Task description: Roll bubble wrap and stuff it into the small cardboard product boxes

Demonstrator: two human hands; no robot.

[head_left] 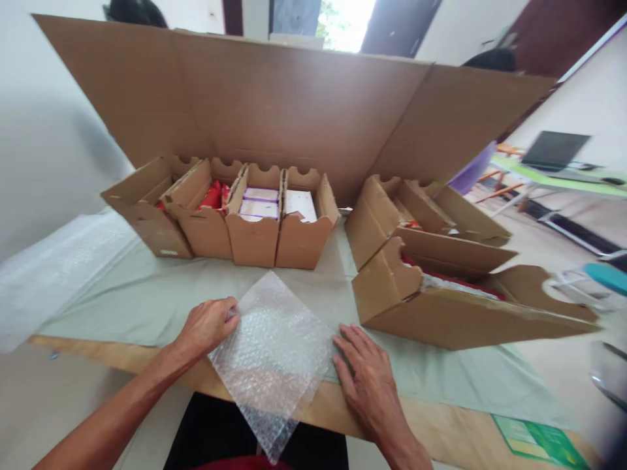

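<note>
A clear square of bubble wrap (274, 352) lies corner-on over the table's front edge, its near corner hanging off. My left hand (208, 325) rests at its left corner with the fingers curled and pinching the sheet's edge. My right hand (365, 378) lies flat on the table at the sheet's right corner, fingers stretched out and holding nothing.
A row of open cardboard trays (255, 241) with red and white packs stands behind the sheet. More open cartons (416, 313) sit at the right. A tall cardboard screen (274, 104) closes the back. A pale green cloth (147, 300) covers the table; a laptop (553, 150) stands far right.
</note>
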